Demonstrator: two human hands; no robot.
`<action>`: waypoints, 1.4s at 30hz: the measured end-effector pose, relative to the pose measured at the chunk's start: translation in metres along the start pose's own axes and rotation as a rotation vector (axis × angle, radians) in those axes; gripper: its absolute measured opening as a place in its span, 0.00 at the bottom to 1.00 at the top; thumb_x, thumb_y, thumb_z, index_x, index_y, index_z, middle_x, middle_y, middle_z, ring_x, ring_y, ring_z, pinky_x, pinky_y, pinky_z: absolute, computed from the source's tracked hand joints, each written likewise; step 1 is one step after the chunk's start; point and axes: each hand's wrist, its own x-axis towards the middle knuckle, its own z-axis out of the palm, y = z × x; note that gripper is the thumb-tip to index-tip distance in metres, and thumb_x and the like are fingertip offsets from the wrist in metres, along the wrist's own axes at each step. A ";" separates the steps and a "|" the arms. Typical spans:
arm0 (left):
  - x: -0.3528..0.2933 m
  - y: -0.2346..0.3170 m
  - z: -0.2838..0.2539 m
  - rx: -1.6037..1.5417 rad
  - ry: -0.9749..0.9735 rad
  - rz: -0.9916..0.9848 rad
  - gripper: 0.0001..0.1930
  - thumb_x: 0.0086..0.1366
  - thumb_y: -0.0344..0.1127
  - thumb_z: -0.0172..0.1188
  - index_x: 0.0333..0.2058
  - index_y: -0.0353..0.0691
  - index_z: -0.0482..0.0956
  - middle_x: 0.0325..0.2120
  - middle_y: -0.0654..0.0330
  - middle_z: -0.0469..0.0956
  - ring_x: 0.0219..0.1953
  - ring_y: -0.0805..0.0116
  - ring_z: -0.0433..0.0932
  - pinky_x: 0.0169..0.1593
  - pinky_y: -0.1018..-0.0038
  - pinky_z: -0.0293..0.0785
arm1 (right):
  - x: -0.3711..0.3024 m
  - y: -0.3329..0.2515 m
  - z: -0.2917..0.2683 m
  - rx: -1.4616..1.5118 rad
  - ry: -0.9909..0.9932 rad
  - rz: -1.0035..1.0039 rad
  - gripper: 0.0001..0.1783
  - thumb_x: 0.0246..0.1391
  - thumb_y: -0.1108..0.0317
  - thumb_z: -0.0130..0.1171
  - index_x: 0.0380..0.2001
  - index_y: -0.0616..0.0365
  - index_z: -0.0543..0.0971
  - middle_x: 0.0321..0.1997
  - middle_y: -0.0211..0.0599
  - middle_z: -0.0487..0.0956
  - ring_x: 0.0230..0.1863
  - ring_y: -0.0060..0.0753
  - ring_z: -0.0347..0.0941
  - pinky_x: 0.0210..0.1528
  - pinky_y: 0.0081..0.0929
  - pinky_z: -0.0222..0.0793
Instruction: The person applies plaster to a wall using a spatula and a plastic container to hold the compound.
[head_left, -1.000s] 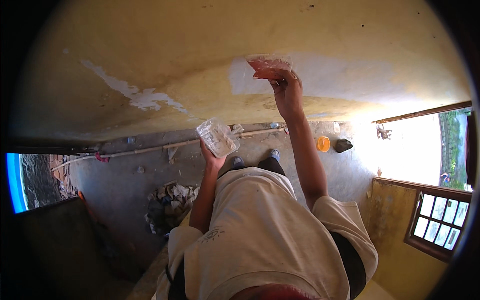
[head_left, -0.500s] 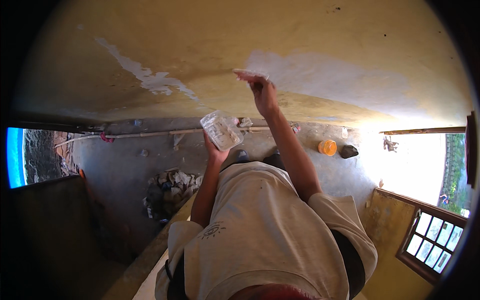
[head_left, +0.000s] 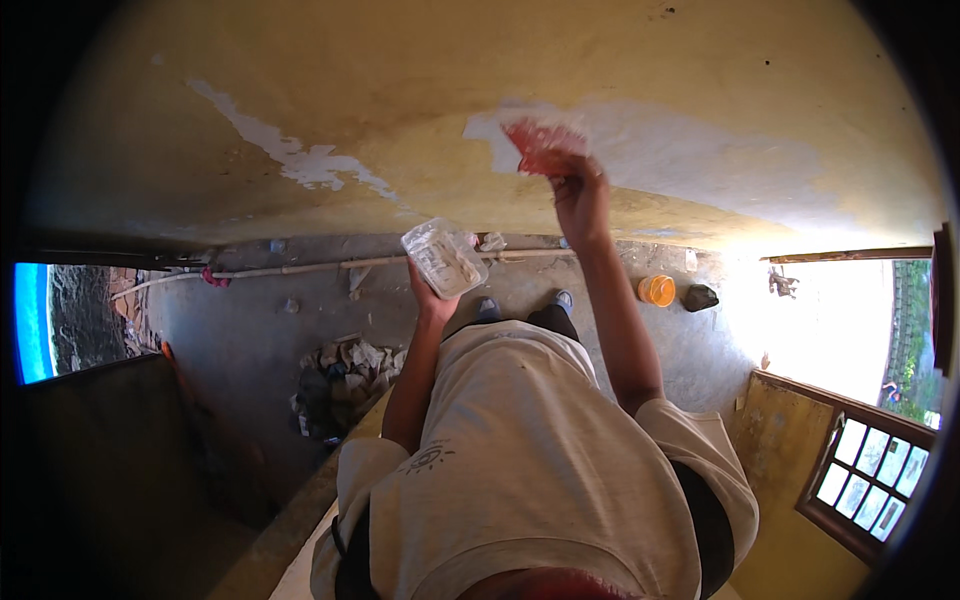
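My right hand point(head_left: 583, 203) is raised to the yellow wall point(head_left: 350, 70), its fingers pinching a flat red putty spreader point(head_left: 541, 147) streaked with white. The spreader is blurred and overlaps a pale patch point(head_left: 670, 155) on the wall; whether it touches cannot be made out. Lower and to the left, my left hand point(head_left: 431, 300) grips a clear plastic tub point(head_left: 442, 258) from its near side. White paste coats the tub's inside. A separate jagged white patch point(head_left: 300, 160) runs down the wall to the left.
A long pole point(head_left: 300, 268) lies along the wall's foot. An orange bucket point(head_left: 656, 291) and a dark bundle point(head_left: 701, 297) stand on the floor at right. Rubbish is heaped point(head_left: 345, 385) at left, beside a low wall edge point(head_left: 300, 500). A paned window point(head_left: 870, 470) is at lower right.
My right hand has moved right with the spreader, whose red face now shows. A white area is visible where the spreader was. My left hand and the tub have barely moved.
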 end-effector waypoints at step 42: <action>0.004 0.002 -0.022 -0.020 0.076 0.013 0.32 0.68 0.66 0.43 0.63 0.55 0.69 0.61 0.65 0.70 0.63 0.56 0.68 0.64 0.48 0.63 | 0.036 0.017 0.044 0.220 -0.069 0.212 0.09 0.63 0.75 0.50 0.41 0.71 0.75 0.41 0.42 0.79 0.38 0.27 0.76 0.45 0.19 0.76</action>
